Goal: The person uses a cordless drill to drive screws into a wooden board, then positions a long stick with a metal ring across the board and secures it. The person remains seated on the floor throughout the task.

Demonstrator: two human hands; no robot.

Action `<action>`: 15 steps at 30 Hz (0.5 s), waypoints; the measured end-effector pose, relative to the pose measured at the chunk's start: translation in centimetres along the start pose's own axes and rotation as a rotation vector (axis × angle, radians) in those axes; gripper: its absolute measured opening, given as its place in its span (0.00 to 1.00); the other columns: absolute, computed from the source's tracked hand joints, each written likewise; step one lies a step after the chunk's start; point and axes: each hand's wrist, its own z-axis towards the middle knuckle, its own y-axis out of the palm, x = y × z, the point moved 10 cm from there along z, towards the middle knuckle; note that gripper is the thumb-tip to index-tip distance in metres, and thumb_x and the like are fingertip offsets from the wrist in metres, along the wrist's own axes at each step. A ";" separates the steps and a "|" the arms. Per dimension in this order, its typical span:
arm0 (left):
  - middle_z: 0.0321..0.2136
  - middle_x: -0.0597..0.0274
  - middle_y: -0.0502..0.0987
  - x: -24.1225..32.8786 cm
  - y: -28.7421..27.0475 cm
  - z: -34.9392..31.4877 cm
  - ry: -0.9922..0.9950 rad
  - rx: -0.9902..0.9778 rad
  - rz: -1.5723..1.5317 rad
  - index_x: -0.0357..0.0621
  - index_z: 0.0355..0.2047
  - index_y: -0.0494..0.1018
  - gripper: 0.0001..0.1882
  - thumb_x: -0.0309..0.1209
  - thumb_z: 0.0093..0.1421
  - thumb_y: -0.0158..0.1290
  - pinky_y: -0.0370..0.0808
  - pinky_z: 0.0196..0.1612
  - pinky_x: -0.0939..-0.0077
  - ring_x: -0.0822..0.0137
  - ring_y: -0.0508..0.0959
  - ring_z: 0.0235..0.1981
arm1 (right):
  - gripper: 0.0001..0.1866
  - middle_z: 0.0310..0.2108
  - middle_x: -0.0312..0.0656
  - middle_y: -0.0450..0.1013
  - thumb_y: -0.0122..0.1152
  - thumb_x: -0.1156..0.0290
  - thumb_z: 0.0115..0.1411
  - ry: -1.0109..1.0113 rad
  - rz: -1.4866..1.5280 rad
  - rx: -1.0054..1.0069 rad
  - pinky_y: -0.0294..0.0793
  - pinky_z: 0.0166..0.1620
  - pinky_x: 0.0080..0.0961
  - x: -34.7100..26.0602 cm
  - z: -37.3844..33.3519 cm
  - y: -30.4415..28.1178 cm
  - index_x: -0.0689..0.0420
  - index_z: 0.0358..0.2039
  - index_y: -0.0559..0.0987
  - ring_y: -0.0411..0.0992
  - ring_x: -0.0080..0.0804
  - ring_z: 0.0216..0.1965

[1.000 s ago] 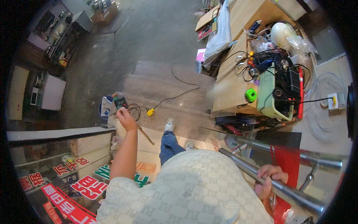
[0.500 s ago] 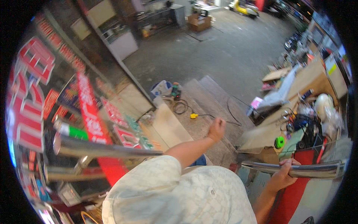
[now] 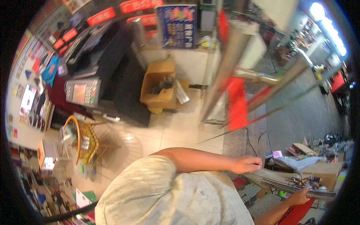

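Observation:
My right hand [image 3: 299,195] is closed around a shiny metal door handle [image 3: 324,194] at the lower right. Below that handle runs a red strip [image 3: 300,213] on the door. In front of my body my left hand [image 3: 246,165] hangs with its fingers curled together. Whether anything small is inside that hand is hidden. Across from me another door's tubular metal handle [image 3: 229,71] stands out, blurred, with a red strip [image 3: 237,108] behind it.
A black printer-like machine [image 3: 120,78] with a control panel [image 3: 81,93] stands left on a tiled floor [image 3: 165,131]. Beside it sits an opened cardboard box [image 3: 150,80]. A wicker basket [image 3: 92,148] is nearer. Cables cross the step [image 3: 240,144]; clutter [image 3: 303,161] lies outside, right.
The view has swung left, from the outside ground to the tiled interior. My left arm now reaches further right, nearer my right hand. The right hand stays on the door handle.

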 end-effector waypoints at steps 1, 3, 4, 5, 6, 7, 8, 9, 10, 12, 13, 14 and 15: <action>0.29 0.68 0.70 1.2 -0.7 -2.4 0.001 -0.005 -0.066 0.43 0.39 0.68 0.13 0.41 0.68 0.44 0.68 0.35 0.75 0.75 0.67 0.31 | 0.24 0.40 0.55 0.77 0.67 0.61 0.55 -0.057 0.069 0.004 0.74 0.42 0.40 -1.0 0.3 0.4 0.70 0.44 0.77 0.76 0.44 0.38; 0.31 0.68 0.70 2.3 -4.0 -8.4 -0.081 0.066 -0.021 0.43 0.40 0.70 0.13 0.39 0.67 0.45 0.68 0.36 0.75 0.75 0.68 0.32 | 0.27 0.43 0.57 0.77 0.66 0.60 0.54 -0.106 0.110 0.015 0.73 0.44 0.39 -2.9 -0.6 0.6 0.71 0.45 0.77 0.76 0.47 0.40; 0.31 0.68 0.71 3.0 -5.2 -11.1 -0.081 0.093 0.009 0.42 0.40 0.70 0.12 0.38 0.67 0.45 0.68 0.36 0.76 0.76 0.68 0.32 | 0.27 0.43 0.57 0.77 0.66 0.60 0.54 -0.058 0.081 0.010 0.73 0.44 0.39 -3.1 -0.9 1.0 0.71 0.45 0.77 0.76 0.47 0.40; 0.32 0.68 0.71 3.7 -6.8 -13.9 -0.053 0.196 0.006 0.42 0.41 0.71 0.12 0.37 0.67 0.46 0.69 0.37 0.76 0.76 0.69 0.33 | 0.27 0.43 0.57 0.77 0.66 0.59 0.54 -0.010 0.047 0.004 0.73 0.44 0.39 -3.3 -1.2 1.3 0.71 0.45 0.77 0.76 0.48 0.41; 0.33 0.68 0.72 4.6 -8.4 -16.7 0.025 0.295 0.012 0.41 0.41 0.71 0.11 0.35 0.67 0.47 0.69 0.38 0.76 0.76 0.69 0.34 | 0.27 0.43 0.57 0.77 0.66 0.59 0.53 0.023 -0.034 -0.014 0.73 0.45 0.39 -3.7 -1.5 1.7 0.70 0.45 0.77 0.76 0.48 0.41; 0.33 0.68 0.72 4.4 -10.1 -19.4 0.004 0.419 -0.016 0.40 0.41 0.71 0.10 0.34 0.66 0.47 0.70 0.38 0.76 0.75 0.69 0.34 | 0.27 0.40 0.56 0.78 0.67 0.58 0.52 0.011 0.068 -0.013 0.73 0.45 0.40 -4.4 -2.0 1.8 0.71 0.43 0.78 0.76 0.51 0.41; 0.33 0.68 0.72 4.0 -11.7 -22.2 -0.013 0.543 -0.022 0.40 0.42 0.71 0.10 0.33 0.66 0.47 0.70 0.39 0.76 0.75 0.70 0.35 | 0.29 0.42 0.57 0.77 0.67 0.58 0.52 0.023 0.040 -0.020 0.73 0.45 0.41 -5.0 -2.3 2.0 0.71 0.46 0.76 0.76 0.52 0.42; 0.33 0.68 0.72 3.7 -13.5 -25.2 -0.032 0.685 0.005 0.40 0.42 0.71 0.10 0.33 0.66 0.47 0.70 0.39 0.77 0.75 0.70 0.35 | 0.30 0.43 0.57 0.76 0.67 0.59 0.52 0.036 0.012 -0.024 0.73 0.46 0.41 -5.5 -2.8 2.3 0.71 0.48 0.74 0.75 0.52 0.43; 0.33 0.68 0.72 3.5 -15.1 -28.4 -0.059 0.825 0.047 0.39 0.42 0.71 0.11 0.33 0.67 0.47 0.70 0.39 0.77 0.75 0.70 0.35 | 0.32 0.44 0.58 0.76 0.67 0.59 0.53 0.081 -0.026 -0.034 0.73 0.47 0.42 -5.7 -3.6 2.6 0.71 0.50 0.72 0.75 0.53 0.44; 0.30 0.68 0.71 3.4 -17.6 -34.8 -0.106 1.116 0.160 0.40 0.42 0.72 0.11 0.33 0.67 0.46 0.68 0.36 0.80 0.77 0.68 0.31 | 0.36 0.48 0.59 0.72 0.67 0.61 0.54 -0.050 0.027 -0.011 0.73 0.46 0.43 -8.1 -6.8 3.0 0.72 0.56 0.65 0.74 0.51 0.46; 0.28 0.68 0.70 3.9 -18.1 -37.5 -0.067 1.218 0.218 0.40 0.41 0.72 0.10 0.33 0.66 0.45 0.67 0.33 0.82 0.78 0.67 0.29 | 0.38 0.50 0.60 0.70 0.67 0.62 0.55 -0.060 0.029 -0.026 0.74 0.46 0.43 -8.5 -8.7 3.2 0.72 0.59 0.62 0.73 0.50 0.46; 0.26 0.68 0.69 4.1 -18.4 -40.3 -0.059 1.325 0.247 0.40 0.40 0.72 0.10 0.33 0.66 0.45 0.65 0.30 0.83 0.79 0.66 0.26 | 0.39 0.52 0.60 0.68 0.66 0.64 0.56 -0.127 0.034 -0.037 0.74 0.47 0.43 -9.5 -10.9 3.0 0.71 0.60 0.58 0.72 0.50 0.47; 0.25 0.68 0.69 3.9 -18.5 -42.5 -0.076 1.391 0.250 0.40 0.39 0.71 0.10 0.32 0.66 0.45 0.64 0.29 0.84 0.79 0.65 0.25 | 0.40 0.54 0.59 0.66 0.65 0.65 0.57 -0.150 0.026 -0.067 0.74 0.48 0.42 -9.8 -13.3 3.1 0.70 0.62 0.55 0.71 0.50 0.49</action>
